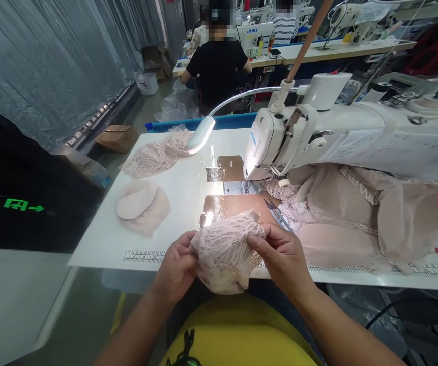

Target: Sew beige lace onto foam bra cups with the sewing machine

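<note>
A pale pink lace piece [224, 254] is held up at the near edge of the tabletop [184, 195], stretched between the two hands of the person sitting in front of me, its lower part showing past that edge. The left hand [177, 265] pinches its left side between thumb and fingers, and the right hand [285, 251] has its upper right corner gripped the same way; whether the cloth touches the tabletop beneath I can't tell. Just beyond the right hand lie metal snips [276, 214], against a heap of beige fabric [343, 223] with lace trim that spreads to the right below the arm of a white sewing machine [266, 140]. The machine's head stands straight beyond the lace, over a shiny metal plate [237, 188] with brown patches on either side of it. A bendy-necked lamp [202, 135] hangs at its left. Over on the left of the tabletop, a rounded pale pad [137, 201] rests on a sheer piece of cloth [159, 213], and behind them lies more bunched lace [152, 158]. Farther off, a co-worker in a black top [219, 71] sits, back to us, at another machine, near a long grey curtain [69, 61]
</note>
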Tool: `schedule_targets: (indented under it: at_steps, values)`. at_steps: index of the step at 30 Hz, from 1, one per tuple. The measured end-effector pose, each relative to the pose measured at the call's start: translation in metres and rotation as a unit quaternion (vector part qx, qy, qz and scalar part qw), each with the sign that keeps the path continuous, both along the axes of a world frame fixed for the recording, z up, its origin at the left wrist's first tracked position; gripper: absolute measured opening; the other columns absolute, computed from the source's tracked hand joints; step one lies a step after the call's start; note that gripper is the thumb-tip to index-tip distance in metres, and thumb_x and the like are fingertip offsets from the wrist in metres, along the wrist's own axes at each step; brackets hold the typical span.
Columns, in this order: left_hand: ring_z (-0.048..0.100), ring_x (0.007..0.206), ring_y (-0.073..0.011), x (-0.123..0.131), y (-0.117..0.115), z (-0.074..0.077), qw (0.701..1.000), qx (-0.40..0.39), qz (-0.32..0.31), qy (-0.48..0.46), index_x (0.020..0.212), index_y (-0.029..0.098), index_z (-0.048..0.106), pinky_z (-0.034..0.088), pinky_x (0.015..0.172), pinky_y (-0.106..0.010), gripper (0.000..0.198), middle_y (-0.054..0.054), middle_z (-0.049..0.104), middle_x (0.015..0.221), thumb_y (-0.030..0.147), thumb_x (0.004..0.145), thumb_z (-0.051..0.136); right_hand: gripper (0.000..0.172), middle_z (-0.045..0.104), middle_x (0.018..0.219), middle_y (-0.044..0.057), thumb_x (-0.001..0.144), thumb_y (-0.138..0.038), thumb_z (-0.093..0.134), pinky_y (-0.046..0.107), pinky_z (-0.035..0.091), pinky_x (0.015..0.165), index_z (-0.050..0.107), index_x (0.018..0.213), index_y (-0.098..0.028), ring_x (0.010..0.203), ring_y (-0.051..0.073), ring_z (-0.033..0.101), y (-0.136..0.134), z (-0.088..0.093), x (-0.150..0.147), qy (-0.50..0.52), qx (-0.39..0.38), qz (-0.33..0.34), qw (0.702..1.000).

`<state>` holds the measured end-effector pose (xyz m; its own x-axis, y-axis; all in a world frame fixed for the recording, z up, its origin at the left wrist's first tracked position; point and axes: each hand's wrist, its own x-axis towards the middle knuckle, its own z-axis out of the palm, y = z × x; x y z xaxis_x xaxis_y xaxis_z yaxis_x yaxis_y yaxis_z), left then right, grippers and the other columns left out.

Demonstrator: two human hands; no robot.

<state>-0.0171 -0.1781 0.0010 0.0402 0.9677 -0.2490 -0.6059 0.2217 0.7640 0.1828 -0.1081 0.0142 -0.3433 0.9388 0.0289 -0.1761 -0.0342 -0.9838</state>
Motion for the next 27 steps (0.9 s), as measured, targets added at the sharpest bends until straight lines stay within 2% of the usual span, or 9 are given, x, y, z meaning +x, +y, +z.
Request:
schedule_targets:
  at_steps: [2,6,10,13,15,17,20,23,27]
  values:
    - [0.061,0.083,-0.0141,0.007,0.0,-0.001,0.996,-0.022,0.016,-0.087,0.109,0.019,0.061,0.049,0.074,-0.022,0.045,-0.003,0.066,0.096,0.01,0.065,0.061,0.021,0.051,0.065,-0.003,0.078,-0.032,0.07,0.023,0.038,0.058,0.059,0.065,-0.02,0.061,0.01,0.044,-0.001,0.0,-0.003,0.051,-0.004,-0.034,0.998]
    - [0.061,0.101,-0.0242,0.032,0.001,0.0,0.984,-0.017,-0.048,-0.173,0.116,0.015,0.061,0.049,0.087,-0.034,0.048,-0.011,0.064,0.112,0.029,0.07,0.064,0.022,0.049,0.06,-0.004,0.073,-0.027,0.075,0.022,0.038,0.057,0.06,0.059,-0.019,0.059,0.009,0.044,-0.002,-0.002,-0.014,0.065,-0.005,-0.048,0.997]
    - [0.066,0.086,-0.0221,0.044,-0.007,-0.004,0.992,-0.041,-0.093,-0.081,0.099,0.015,0.069,0.051,0.08,-0.031,0.039,-0.007,0.071,0.091,0.009,0.06,0.068,0.021,0.058,0.062,-0.003,0.066,-0.033,0.079,0.024,0.043,0.058,0.063,0.061,-0.02,0.058,0.011,0.05,0.007,0.001,-0.017,0.106,-0.095,-0.052,0.988]
    - [0.066,0.064,-0.0188,0.025,-0.017,-0.002,0.973,0.0,-0.232,0.013,0.072,0.012,0.072,0.051,0.064,-0.028,0.007,-0.007,0.069,0.068,0.013,0.067,0.068,0.024,0.061,0.062,-0.004,0.062,-0.034,0.082,0.025,0.046,0.058,0.061,0.061,-0.021,0.057,0.011,0.053,0.019,0.007,-0.006,0.144,-0.118,-0.119,0.975]
    - [0.065,0.062,-0.0185,0.005,-0.018,0.008,0.947,0.081,-0.3,0.075,0.066,0.013,0.071,0.051,0.061,-0.027,0.014,-0.009,0.068,0.064,0.019,0.076,0.064,0.024,0.061,0.062,-0.004,0.063,-0.034,0.081,0.023,0.046,0.056,0.061,0.063,-0.021,0.056,0.01,0.053,0.023,0.012,0.001,0.115,-0.102,-0.106,0.982]
    - [0.067,0.081,-0.0207,-0.01,-0.011,0.023,0.941,0.197,-0.214,0.172,0.083,0.017,0.073,0.052,0.074,-0.03,0.011,-0.01,0.072,0.085,0.019,0.079,0.063,0.022,0.061,0.062,-0.003,0.066,-0.033,0.079,0.022,0.044,0.053,0.061,0.065,-0.02,0.056,0.01,0.052,0.021,0.017,0.004,0.046,-0.069,-0.018,0.996]
    - [0.047,0.122,-0.0282,-0.018,0.007,0.045,0.888,0.263,-0.048,0.375,0.12,0.023,0.06,0.037,0.104,-0.038,0.056,-0.009,0.054,0.131,0.02,0.066,0.077,0.017,0.061,0.068,-0.001,0.073,-0.033,0.073,0.024,0.044,0.056,0.063,0.073,-0.019,0.062,0.012,0.054,0.011,0.023,-0.003,-0.056,0.01,0.135,0.989]
    - [0.057,0.101,-0.0235,-0.013,0.021,0.052,0.866,0.208,-0.121,0.439,0.114,0.019,0.059,0.045,0.089,-0.032,0.048,-0.007,0.062,0.111,0.026,0.069,0.076,0.014,0.062,0.07,0.0,0.082,-0.033,0.064,0.026,0.045,0.061,0.063,0.078,-0.02,0.065,0.014,0.056,0.001,0.026,-0.012,-0.118,0.095,0.17,0.974]
    - [0.054,0.072,-0.0138,-0.005,0.023,0.042,0.876,0.15,-0.176,0.423,0.096,0.015,0.062,0.043,0.065,-0.023,0.027,-0.002,0.06,0.083,0.032,0.077,0.068,0.016,0.063,0.072,0.002,0.084,-0.027,0.06,0.027,0.045,0.062,0.062,0.07,-0.02,0.067,0.014,0.057,0.0,0.027,-0.016,-0.17,0.207,0.101,0.958]
